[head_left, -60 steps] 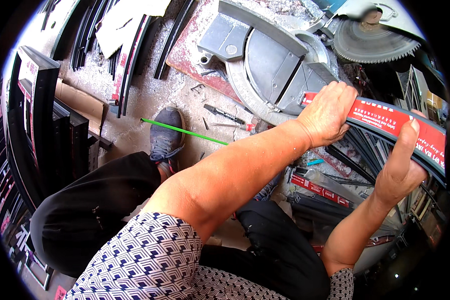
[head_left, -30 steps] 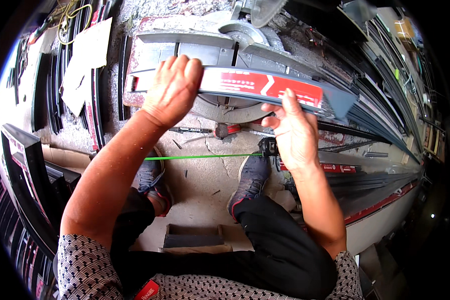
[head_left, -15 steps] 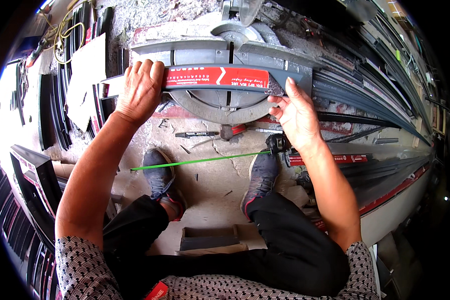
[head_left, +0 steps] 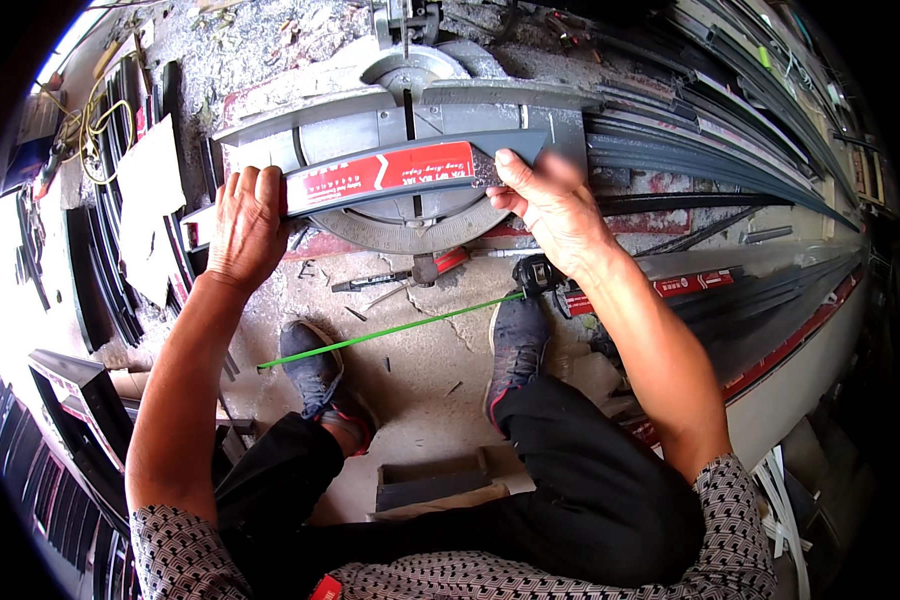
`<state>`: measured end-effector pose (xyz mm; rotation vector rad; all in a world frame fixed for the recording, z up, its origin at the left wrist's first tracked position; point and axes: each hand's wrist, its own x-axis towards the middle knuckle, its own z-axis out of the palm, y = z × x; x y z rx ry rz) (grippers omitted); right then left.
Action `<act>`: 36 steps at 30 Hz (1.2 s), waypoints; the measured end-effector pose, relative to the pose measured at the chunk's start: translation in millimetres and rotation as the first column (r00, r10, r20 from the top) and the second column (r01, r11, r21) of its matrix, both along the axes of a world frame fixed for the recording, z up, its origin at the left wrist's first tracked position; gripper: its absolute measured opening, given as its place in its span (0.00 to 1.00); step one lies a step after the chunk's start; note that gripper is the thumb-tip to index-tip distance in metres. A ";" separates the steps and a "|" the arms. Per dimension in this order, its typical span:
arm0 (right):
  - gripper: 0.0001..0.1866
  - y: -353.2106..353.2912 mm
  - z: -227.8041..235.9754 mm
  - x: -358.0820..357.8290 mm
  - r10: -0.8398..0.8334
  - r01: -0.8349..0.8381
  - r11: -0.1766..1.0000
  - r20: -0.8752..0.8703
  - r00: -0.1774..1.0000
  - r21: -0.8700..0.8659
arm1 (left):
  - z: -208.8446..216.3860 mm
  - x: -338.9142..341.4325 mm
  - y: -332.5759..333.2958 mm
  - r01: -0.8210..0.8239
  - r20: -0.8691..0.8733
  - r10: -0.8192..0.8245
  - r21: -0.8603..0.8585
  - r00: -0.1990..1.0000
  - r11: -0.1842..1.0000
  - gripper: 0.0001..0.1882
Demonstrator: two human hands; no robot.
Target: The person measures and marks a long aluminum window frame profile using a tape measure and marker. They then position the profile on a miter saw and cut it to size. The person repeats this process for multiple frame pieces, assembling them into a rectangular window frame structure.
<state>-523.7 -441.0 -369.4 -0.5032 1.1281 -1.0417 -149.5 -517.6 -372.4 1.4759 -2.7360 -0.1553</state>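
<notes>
My left hand [head_left: 245, 225] is closed over the left part of a dark grey window-frame profile [head_left: 320, 165] with a red film strip. The profile lies slantwise over the round grey bed of a mitre saw [head_left: 410, 225], its right end cut at an angle. At that end is my right hand [head_left: 565, 225], thumb and fingertips apart near the cut; part of it is smeared by motion, and whether it touches is hard to see. A black tape measure [head_left: 536, 273] sits below the right hand, its green blade [head_left: 400, 328] drawn out leftward across my shoes.
A hammer [head_left: 425, 268] and a black marker [head_left: 370, 281] lie on the floor before the saw. Long grey profiles [head_left: 670, 160] are stacked on the right; dark profiles [head_left: 100, 270] and a white sheet [head_left: 150, 210] stand left. A grey channel offcut [head_left: 425, 492] lies between my legs.
My right hand has shifted its fingers toward the profile's cut end. The profile is more slanted, its left end lower. The whole view has shifted too.
</notes>
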 end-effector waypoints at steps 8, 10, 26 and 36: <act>0.12 -2.4 1.6 -1.1 -0.030 0.030 1.000 0.043 0.999 0.003 | 14.1 1.8 -4.3 0.049 -0.069 -0.041 0.117 0.997 0.992 0.32; 0.12 -4.8 -0.7 -0.1 -0.021 0.021 1.000 0.048 0.999 -0.006 | 15.4 4.7 -7.7 0.079 -0.109 -0.068 0.100 0.992 0.992 0.29; 0.13 -26.5 -29.9 -3.6 0.017 -0.015 1.000 0.075 0.997 -0.019 | 37.2 40.5 -54.9 -0.151 0.010 0.170 0.505 0.985 0.850 0.42; 0.14 -34.6 -39.8 -4.2 -0.005 0.004 0.999 0.026 1.000 0.043 | 23.2 38.6 -74.8 -0.280 0.133 0.246 0.457 0.960 0.844 0.46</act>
